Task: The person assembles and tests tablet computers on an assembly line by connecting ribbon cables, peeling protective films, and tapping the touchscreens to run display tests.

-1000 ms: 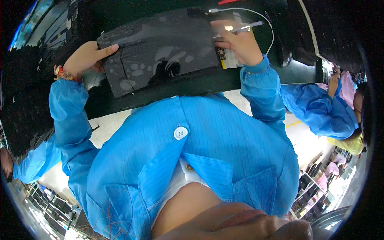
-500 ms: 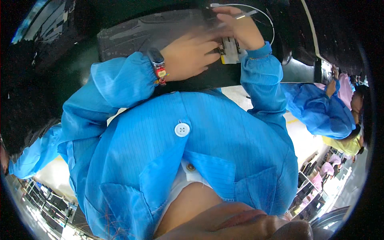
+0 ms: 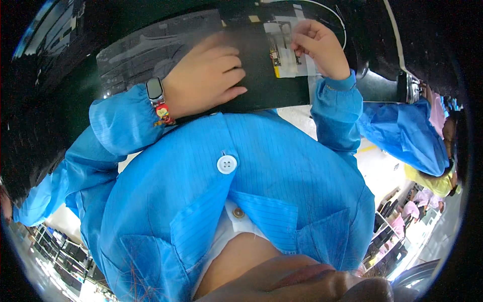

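Observation:
My left hand (image 3: 204,78) reaches across the dark bench, palm down, with its near fingers stretched and spread. Its far fingers are smeared by motion beside a large clear plastic sheet (image 3: 136,55); whether they touch it I cannot tell. To the right lies a flat whitish part (image 3: 288,65) with a yellow corner and a narrow circuit strip, and clear film seems to surround it. Over that part's right side my right hand (image 3: 319,48) is curled, thumb and fingertips drawn together. What sits between those fingertips is too small to make out.
A thin white cable (image 3: 341,20) curves behind my right hand. Small tan tabs (image 3: 254,18) show near the far side of the bench (image 3: 256,95). At the right a person in a blue sleeve (image 3: 402,133) works close by. Shelving (image 3: 63,256) stands in the background.
My left hand has moved left, away from my right hand, and the clear sheet has shifted left too. My right hand has drawn nearer, its fingers curling over the whitish part, which now shows more fully.

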The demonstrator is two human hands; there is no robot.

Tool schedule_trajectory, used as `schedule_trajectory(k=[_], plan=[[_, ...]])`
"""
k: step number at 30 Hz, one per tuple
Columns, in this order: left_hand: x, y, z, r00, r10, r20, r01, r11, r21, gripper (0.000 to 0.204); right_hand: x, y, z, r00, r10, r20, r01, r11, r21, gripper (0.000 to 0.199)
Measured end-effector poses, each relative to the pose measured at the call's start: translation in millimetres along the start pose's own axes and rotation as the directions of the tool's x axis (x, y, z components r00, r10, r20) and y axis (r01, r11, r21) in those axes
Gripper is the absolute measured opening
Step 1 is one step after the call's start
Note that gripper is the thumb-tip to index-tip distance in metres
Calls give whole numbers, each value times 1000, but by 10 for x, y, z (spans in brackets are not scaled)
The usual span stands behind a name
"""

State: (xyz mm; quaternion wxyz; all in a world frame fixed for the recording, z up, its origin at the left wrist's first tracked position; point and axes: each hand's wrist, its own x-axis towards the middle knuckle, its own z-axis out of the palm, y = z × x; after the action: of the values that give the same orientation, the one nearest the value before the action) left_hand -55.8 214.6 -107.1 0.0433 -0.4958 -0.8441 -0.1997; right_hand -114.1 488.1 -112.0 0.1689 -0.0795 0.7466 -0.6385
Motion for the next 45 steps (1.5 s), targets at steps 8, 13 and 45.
schedule_trajectory(k=[8, 13, 45], plan=[[737, -45, 280, 967, -181, -177, 175, 983, -48, 32, -107, -63, 6, 977, 157, 143, -145, 986, -87, 17], [787, -83, 327, 959, -224, -172, 211, 973, -93, 22, -107, -74, 9, 973, 160, 165, -138, 980, -140, 21], [550, -234, 360, 961, -235, -147, 237, 971, -2, 15, 14, 28, 115, 998, -28, 64, 54, 885, -462, 21]])
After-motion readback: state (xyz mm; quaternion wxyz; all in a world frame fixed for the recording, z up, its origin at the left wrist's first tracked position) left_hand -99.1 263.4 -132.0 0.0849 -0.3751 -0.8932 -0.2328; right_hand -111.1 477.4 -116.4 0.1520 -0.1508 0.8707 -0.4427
